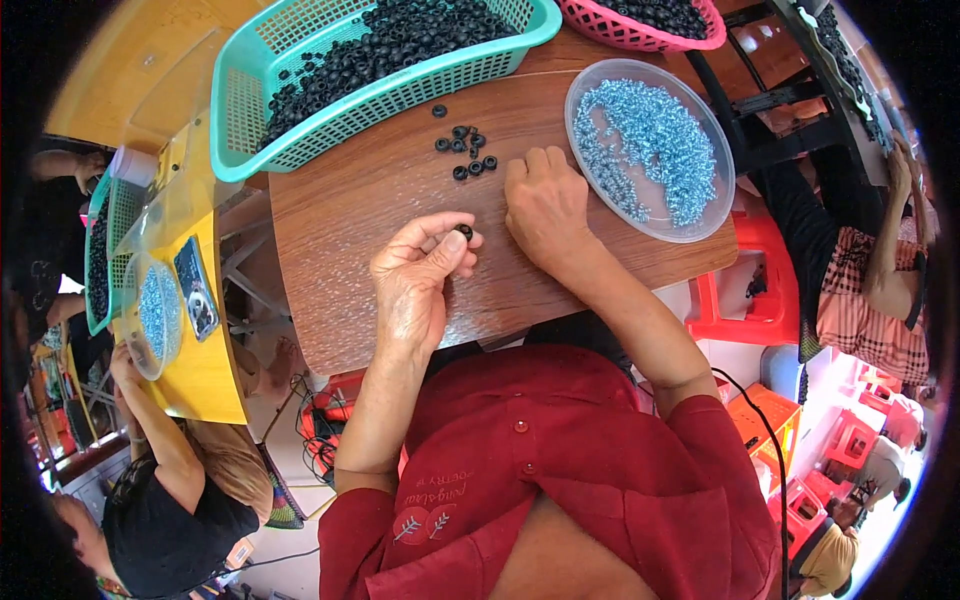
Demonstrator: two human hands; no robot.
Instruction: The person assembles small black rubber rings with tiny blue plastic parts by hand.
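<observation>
I watched the left hand [418, 272] pinch one small black ring [465, 232] between thumb and fingers, below the green basket [410, 100]. The right hand [547, 207], also below the basket, was curled on the brown worktop [330, 250]; I couldn't tell if its grip held anything. It looked like one ring was being handled, and the next move called for a steady pinch. The basket held lots of black rings [400, 45], with loose rings [458, 145] just below it. To its right were a clear tub [652, 192] of shiny blue bits [670, 135] and a pink basket [630, 38] of black pieces [665, 14].

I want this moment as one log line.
left hand: pinching black ring | right hand: curled, contents hidden | loose black rings: on table, beyond left hand | blue-bead tray: right of right hand
</observation>
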